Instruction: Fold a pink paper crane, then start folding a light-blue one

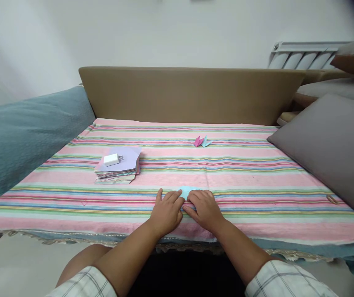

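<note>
A small piece of light blue paper (186, 191) lies on the striped cloth in front of me, partly covered by my fingers. My left hand (167, 211) holds its left side down with the fingertips, the little finger sticking out to the left. Over the right side curl the fingers of my right hand (206, 209), its thumb pointing toward the left hand. The paper's near edge and any fold under the fingers are hidden. Farther back, a pink folded paper piece (198, 141) sits beside a light blue folded paper piece (206, 142).
At left stands a stack of coloured paper (117, 176) with a white charger plug (112, 159) on top. A striped cloth (241, 177) covers the seat. Around it are a brown backrest (189, 95), a blue armrest (34, 128) and a grey cushion (334, 140). A small brown loop (332, 199) lies at right.
</note>
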### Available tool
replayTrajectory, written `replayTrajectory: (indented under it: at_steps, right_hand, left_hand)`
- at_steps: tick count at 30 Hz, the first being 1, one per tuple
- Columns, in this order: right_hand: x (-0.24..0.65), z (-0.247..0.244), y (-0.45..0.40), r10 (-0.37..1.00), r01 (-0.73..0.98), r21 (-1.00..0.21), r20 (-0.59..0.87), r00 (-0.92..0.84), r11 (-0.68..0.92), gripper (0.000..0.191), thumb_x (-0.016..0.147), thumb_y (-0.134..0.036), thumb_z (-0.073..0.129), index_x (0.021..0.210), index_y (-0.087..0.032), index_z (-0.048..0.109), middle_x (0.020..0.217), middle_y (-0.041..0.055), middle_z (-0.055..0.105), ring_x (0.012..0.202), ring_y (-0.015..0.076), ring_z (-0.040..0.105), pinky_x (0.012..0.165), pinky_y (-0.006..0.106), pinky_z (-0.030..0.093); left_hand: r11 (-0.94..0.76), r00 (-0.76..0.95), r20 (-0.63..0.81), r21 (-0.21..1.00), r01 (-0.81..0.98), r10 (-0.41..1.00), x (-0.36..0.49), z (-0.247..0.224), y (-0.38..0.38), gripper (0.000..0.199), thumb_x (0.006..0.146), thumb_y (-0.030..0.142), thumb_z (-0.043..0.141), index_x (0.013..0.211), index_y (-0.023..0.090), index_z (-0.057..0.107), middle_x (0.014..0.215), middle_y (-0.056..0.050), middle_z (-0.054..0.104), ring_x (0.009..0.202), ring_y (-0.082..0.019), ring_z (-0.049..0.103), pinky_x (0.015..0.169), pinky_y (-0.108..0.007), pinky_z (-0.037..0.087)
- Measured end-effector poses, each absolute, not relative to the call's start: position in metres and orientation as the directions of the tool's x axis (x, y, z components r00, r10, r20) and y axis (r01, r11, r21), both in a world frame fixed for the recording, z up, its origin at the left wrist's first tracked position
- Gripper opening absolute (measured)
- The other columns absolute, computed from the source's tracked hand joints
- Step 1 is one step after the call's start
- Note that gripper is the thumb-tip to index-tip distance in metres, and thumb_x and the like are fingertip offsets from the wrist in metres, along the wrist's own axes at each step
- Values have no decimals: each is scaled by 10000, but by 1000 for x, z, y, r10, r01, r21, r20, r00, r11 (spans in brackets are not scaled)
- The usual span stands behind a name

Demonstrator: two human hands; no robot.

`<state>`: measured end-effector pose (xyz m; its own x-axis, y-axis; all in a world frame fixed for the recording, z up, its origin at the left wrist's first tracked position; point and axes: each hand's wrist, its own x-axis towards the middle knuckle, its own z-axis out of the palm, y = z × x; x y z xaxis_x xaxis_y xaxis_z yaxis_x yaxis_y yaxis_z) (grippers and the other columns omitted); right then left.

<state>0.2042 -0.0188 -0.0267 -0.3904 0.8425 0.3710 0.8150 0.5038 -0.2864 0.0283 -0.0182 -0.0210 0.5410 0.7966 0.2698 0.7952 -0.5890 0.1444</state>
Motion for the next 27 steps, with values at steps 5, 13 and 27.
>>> replayTrajectory:
  at_steps: [5, 13, 27]
  right_hand:
    - [204, -30, -14, 879, 821, -373, 377, -292, 432, 245, 899, -280, 385, 1020, -182, 574, 960, 58, 617, 895, 187, 541, 813, 326, 342]
    - [194, -24, 2, 929, 909, -228, 217, -301, 348, 425, 857, -167, 389, 1264, -197, 507, 1037, 101, 602, 920, 235, 526, 779, 345, 370]
    - [192, -21, 4, 945, 923, -220, 160, -284, 315, 285, 862, -167, 427, 1071, -233, 609, 994, 56, 615, 914, 207, 520, 769, 316, 340]
  left_hand:
    - [-586, 544, 256, 131, 800, 799, 30, -22, -19, 424, 767, 152, 478, 1170, 278, 516, 1332, -57, 495, 1165, -248, 468, 1056, -598, 145]
    - [-586, 551, 235, 113, 803, 801, 30, -21, -20, 479, 768, 146, 471, 1211, 325, 499, 1343, -54, 477, 1177, -256, 450, 1042, -610, 141]
    - [-574, 552, 181, 106, 812, 814, 31, -19, -17, 448, 752, 167, 478, 1174, 316, 506, 1378, -19, 445, 1173, -251, 430, 1026, -586, 190]
